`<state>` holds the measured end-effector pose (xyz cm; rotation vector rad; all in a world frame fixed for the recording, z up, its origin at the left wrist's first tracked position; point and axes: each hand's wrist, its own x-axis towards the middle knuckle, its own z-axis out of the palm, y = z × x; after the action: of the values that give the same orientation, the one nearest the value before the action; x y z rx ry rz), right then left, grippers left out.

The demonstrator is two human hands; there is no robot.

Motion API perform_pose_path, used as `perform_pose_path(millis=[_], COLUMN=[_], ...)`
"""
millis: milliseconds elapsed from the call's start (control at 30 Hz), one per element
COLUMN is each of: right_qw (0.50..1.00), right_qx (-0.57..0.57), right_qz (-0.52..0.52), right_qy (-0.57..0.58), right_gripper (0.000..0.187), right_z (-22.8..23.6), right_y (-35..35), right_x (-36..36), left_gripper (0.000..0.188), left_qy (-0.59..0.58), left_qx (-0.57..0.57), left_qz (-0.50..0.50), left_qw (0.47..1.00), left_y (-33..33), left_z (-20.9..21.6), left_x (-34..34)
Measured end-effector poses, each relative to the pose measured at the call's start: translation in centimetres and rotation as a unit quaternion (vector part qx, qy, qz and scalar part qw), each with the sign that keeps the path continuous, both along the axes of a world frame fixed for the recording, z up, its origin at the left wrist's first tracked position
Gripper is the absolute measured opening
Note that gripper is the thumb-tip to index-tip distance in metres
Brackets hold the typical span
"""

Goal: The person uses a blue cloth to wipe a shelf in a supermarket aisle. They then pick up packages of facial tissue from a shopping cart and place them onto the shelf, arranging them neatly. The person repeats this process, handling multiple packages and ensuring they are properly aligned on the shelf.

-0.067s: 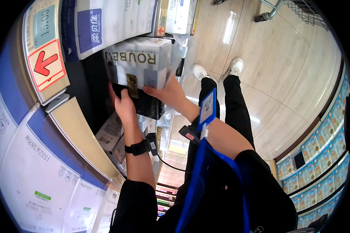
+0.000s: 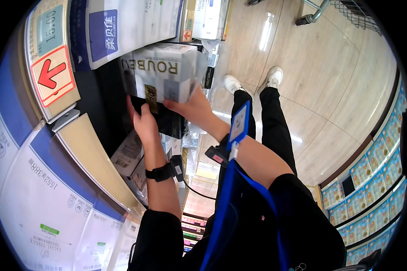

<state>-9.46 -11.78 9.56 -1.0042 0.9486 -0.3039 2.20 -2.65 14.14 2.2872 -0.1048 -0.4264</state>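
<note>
Pale, glossy floor tiles (image 2: 321, 90) run beside the black shelf (image 2: 99, 97), as observed from where I stand. Between the person's hands, at the shelf, is a white, black and gold box-shaped pack (image 2: 160, 83) in clear plastic. The right hand (image 2: 195, 107) pinches its right side, thumb in front, fingers hidden. The left hand (image 2: 144, 124) meets its lower left corner, thumb and fingers parted; whether it grips, I cannot tell.
</note>
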Motion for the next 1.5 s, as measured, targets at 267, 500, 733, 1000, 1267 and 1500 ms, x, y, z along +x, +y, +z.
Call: perform_pose_path(millis=[267, 500, 733, 1000, 1267, 1500], right_qw=[0.976, 0.932, 0.940, 0.931, 0.976, 0.987], right_qx=[-0.069, -0.173, -0.082, -0.065, -0.143, -0.123], right_qz=[0.143, 0.278, 0.315, 0.358, 0.128, 0.058], right_qy=[0.145, 0.158, 0.105, 0.045, 0.106, 0.080], right_gripper=[0.075, 0.076, 0.073, 0.069, 0.037, 0.019], right_z=[-0.4, -1.9, -3.1, -4.6, -3.0, -5.1], right_y=[0.7, -1.5, -1.9, -1.7, -1.0, -0.4], right_x=[5.8, 6.6, 6.2, 6.2, 4.0, 3.3], left_gripper=[0.049, 0.053, 0.056, 0.058, 0.067, 0.074], left_qy=[0.148, 0.126, 0.159, 0.134, -0.016, -0.054], left_qx=[-0.137, -0.058, 0.037, 0.083, 0.215, 0.244], left_qz=[0.036, -0.032, -0.074, -0.094, -0.236, -0.339], left_qw=[0.979, 0.990, 0.984, 0.983, 0.948, 0.907], left_y=[1.8, 1.9, 3.3, 3.2, 2.2, 3.4], left_z=[-0.7, -0.8, -2.0, -1.9, -1.9, -2.7], left_x=[0.1, 0.5, 1.9, 2.7, -1.1, 0.7])
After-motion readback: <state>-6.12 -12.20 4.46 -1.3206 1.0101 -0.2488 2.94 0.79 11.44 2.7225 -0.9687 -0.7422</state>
